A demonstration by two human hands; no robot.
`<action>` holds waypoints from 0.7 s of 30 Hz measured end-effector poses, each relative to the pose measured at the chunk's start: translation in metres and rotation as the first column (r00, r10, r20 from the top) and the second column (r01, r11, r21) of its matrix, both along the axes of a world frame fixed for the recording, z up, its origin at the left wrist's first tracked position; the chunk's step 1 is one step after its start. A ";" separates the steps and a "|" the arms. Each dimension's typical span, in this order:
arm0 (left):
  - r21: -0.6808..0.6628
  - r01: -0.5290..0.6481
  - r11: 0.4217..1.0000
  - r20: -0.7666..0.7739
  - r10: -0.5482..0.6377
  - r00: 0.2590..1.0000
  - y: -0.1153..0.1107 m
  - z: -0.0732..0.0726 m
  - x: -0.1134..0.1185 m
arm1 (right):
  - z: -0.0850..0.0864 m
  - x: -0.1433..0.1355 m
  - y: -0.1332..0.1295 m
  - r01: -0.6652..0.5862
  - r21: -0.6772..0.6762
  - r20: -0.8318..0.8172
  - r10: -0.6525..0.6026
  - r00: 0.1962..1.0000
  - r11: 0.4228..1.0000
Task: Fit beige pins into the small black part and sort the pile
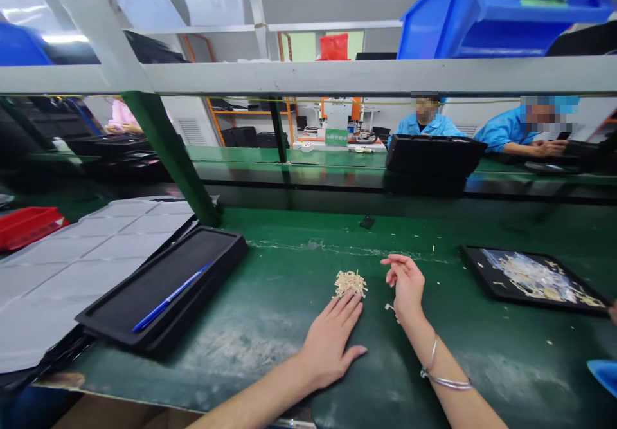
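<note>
— Head view first: what are the two hands doing on the green-topped counter (299, 300)?

— Left hand (330, 342) lies flat, palm down, fingers (348, 307) spread and released; their tips reach the near edge of a small heap of pale tan slivers (351, 283); whether they actually touch it, I cannot tell. Right hand (407, 284) stands just to the right of the heap, turned on its edge, fingers loosely curled and grasping nothing that I can see; a thin silver bangle (441, 377) circles that wrist.

— And the heap itself?

— It sits on the bare counter, between the two hands, close to the middle of the view; a few loose slivers lie beside the right hand.

— What lies to the sides?

— To the left, a shallow black rectangular tray (120, 316) holds a blue pen (168, 299) lying aslant; beyond it, grey moulded sheets (72, 255) and a red plastic bin (24, 223). To the right, well apart from the hands, a flat black tray (475, 268) carries more pale scraps spread across it.

— Anyone else?

— Two people in blue jackets (501, 130) sit at the far counter behind a black case (434, 155); blue plastic bins (482, 17) stand on the shelf above.
</note>
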State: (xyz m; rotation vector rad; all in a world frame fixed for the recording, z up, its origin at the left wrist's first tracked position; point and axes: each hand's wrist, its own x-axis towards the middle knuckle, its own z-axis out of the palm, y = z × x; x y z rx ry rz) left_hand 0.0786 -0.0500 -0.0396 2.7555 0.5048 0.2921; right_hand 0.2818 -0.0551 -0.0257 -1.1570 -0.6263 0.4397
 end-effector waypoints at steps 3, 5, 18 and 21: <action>0.001 0.127 0.992 0.022 -0.127 0.992 -0.011 0.003 0.015 | 0.000 0.010 -0.001 0.052 0.006 0.005 -0.052 0.999 0.999; 0.004 0.151 0.989 0.029 -0.151 0.988 -0.014 0.003 0.025 | -0.001 0.017 0.000 0.087 -0.001 0.012 -0.087 0.996 0.996; 0.107 -0.047 0.993 0.076 0.039 0.996 -0.014 0.001 0.033 | -0.014 0.026 0.003 0.103 -0.063 0.127 -0.094 0.987 0.993; 0.046 -0.020 0.999 0.065 0.017 0.998 -0.006 0.012 0.057 | -0.015 0.027 0.003 0.102 -0.066 0.160 -0.090 0.983 0.993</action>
